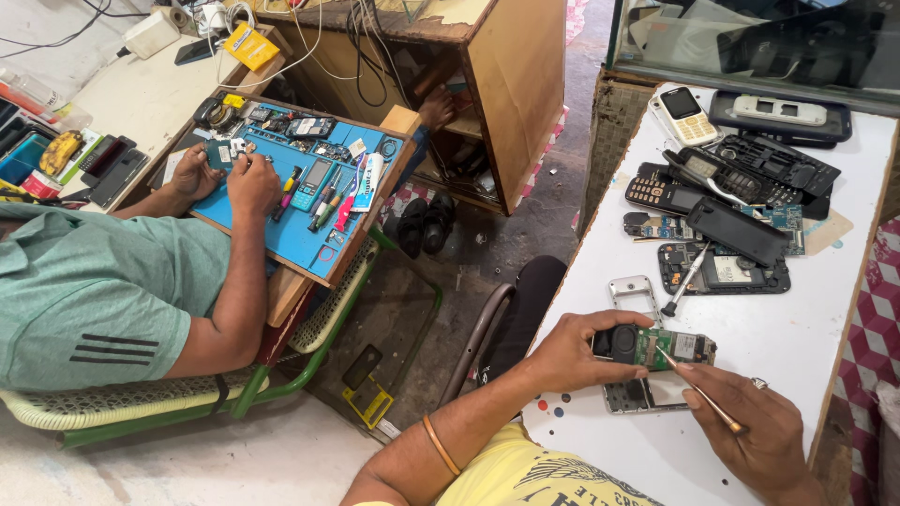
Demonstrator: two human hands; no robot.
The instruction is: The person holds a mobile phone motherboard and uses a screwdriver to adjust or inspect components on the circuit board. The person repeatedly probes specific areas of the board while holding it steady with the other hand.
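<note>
Two hands: left (572, 354) grips green circuit board (667, 348), right (759, 426) holds tweezers (701, 394)

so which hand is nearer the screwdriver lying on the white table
Left. The left hand sits just below the screwdriver, holding the circuit board; the right hand is lower, farther off.

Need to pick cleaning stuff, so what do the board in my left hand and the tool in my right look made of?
Circuit board: green laminate, probably fibreglass, matte, with shiny metal parts on it. Tool: thin rod with a dull coppery-tan sheen; metal or wood, hard to tell. Left hand grips the board, right hand the tool.
</note>
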